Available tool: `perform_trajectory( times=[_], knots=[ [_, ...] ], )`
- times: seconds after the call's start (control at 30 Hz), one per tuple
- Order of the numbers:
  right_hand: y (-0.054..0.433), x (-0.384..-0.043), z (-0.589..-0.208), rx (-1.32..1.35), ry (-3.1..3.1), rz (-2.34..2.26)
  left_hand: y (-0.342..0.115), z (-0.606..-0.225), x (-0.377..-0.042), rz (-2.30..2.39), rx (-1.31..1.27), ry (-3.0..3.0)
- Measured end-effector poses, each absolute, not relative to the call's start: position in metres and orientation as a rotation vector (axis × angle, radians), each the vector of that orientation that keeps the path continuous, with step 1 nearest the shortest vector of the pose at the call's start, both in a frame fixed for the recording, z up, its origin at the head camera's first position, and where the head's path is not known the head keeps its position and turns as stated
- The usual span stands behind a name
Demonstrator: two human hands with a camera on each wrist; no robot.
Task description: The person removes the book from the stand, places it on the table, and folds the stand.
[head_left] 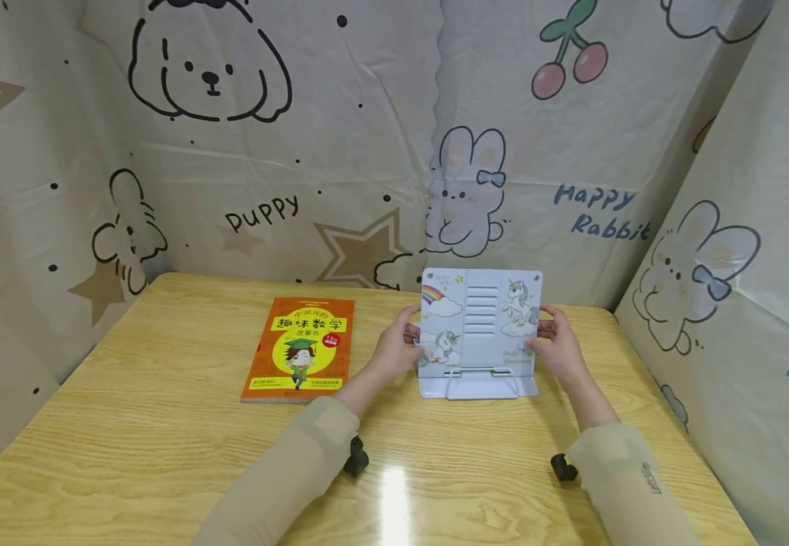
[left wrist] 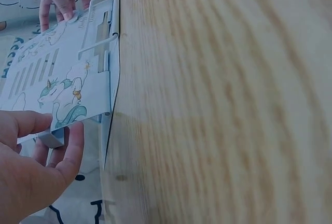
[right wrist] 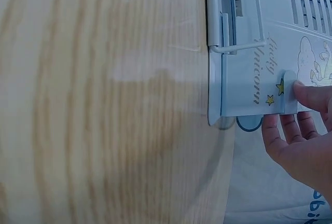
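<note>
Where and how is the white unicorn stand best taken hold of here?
Probably by both side edges of the stand, pinched from left and right, thumb in front, fingers behind: its panel is thin and raised off the table, while the wire holder crowds its lower middle.

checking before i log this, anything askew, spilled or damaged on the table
Nothing stands out: the orange book lies flat, the left hand and right hand hold the white stand, and no spill or damage shows.
</note>
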State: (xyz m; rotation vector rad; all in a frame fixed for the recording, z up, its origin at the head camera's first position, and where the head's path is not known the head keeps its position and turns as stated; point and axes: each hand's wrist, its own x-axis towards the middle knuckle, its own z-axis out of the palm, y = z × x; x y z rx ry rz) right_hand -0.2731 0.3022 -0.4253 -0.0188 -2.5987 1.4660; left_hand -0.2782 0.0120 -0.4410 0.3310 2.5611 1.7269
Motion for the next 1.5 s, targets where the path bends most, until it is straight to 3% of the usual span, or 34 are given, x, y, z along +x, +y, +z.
perform_trajectory(
  times=[1.5],
  knots=[
    [0.291, -0.295, -0.430, 0.083, -2.701, 1.386, 0.001, -0.442, -0.253, 1.746, 0.297, 2.549]
  ],
)
